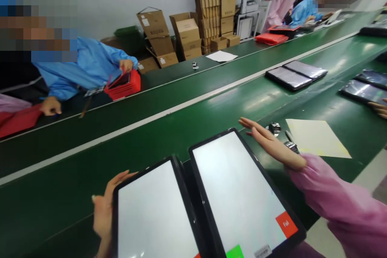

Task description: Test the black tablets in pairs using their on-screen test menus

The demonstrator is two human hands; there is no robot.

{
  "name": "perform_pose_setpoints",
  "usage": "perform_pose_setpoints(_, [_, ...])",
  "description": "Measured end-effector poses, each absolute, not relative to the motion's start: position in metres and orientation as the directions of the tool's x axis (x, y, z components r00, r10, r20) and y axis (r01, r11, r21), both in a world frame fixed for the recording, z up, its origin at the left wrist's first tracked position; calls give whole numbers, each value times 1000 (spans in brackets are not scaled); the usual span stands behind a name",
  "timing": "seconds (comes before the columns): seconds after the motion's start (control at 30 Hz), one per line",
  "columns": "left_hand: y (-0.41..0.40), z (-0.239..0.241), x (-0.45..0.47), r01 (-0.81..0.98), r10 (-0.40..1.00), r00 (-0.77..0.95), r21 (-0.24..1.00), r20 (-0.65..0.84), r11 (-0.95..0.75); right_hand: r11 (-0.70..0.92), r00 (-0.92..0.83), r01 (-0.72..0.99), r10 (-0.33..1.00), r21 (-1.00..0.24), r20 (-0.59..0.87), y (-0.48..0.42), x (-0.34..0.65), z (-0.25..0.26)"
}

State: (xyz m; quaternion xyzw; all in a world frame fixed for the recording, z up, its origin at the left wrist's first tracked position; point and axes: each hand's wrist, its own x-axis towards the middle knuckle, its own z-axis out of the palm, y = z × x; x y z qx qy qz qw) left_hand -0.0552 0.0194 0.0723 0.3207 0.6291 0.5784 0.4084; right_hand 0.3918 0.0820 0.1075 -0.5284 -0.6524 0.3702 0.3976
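Observation:
Two tablets with lit white screens lie side by side in front of me, a narrow dark gap between them. My left hand (104, 213) is at the outer edge of the left tablet (151, 213), its fingers curving behind the top corner and its thumb sticking out. Along the upper right side of the right tablet (232, 185), my right hand (269, 143) is open, fingers stretched out and nothing in them. Whether its palm touches the tablet edge I cannot tell. Red and green squares show low on the right screen.
A sheet of paper (317, 138) and small metal pieces (274, 129) lie right of my right hand. Farther along the green belt (205, 109) is a pair of tablets (296, 74). Co-workers sit opposite, one handling red sleeves (125, 86). Cardboard boxes (186, 34) stand behind.

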Motion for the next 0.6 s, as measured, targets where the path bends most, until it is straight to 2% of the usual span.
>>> perform_pose_setpoints(0.07, [24,73,-49,-177,795,-566,974,-218,141,125,-216,308,975,-943,59,97,356,110])
perform_pose_setpoints(0.13, [27,76,-44,-200,772,-587,968,-243,152,134,-250,309,967,-942,55,104,337,109])
perform_pose_setpoints(0.3, [26,79,-39,-126,776,-584,971,-238,204,221,-281,396,953,-891,112,122,345,118])
perform_pose_setpoints(0.4, [30,87,-43,37,809,-557,968,-186,247,286,-306,432,939,-855,160,138,351,133])
perform_pose_setpoints(0.5, [30,107,-51,255,883,-421,907,-208,335,497,-396,485,858,-720,327,129,351,151])
perform_pose_setpoints(0.53, [26,115,-53,353,908,-379,878,-180,322,584,-460,487,804,-650,378,116,352,156])
perform_pose_setpoints(0.57, [18,122,-52,463,937,-332,848,-105,259,673,-537,471,732,-570,419,98,355,161])
perform_pose_setpoints(0.6, [7,127,-50,572,965,-260,807,10,146,719,-616,434,677,-544,403,76,358,164])
